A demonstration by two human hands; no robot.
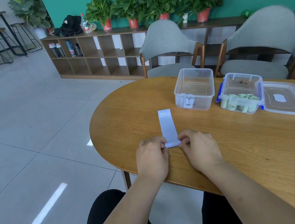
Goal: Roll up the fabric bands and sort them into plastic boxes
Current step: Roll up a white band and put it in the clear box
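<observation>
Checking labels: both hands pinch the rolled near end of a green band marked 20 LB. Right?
No. The head view shows the band is pale lavender, not green; the left hand and right hand do pinch its rolled near end, and it reads 20 LB.

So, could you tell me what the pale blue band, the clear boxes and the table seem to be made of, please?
Band: soft matte fabric, possibly elastic; its near end curls. Left box and right box: clear glossy plastic; contents show through. Table: wood or veneer, grain visible.

Head camera looks down, close over table (224, 148).
</observation>
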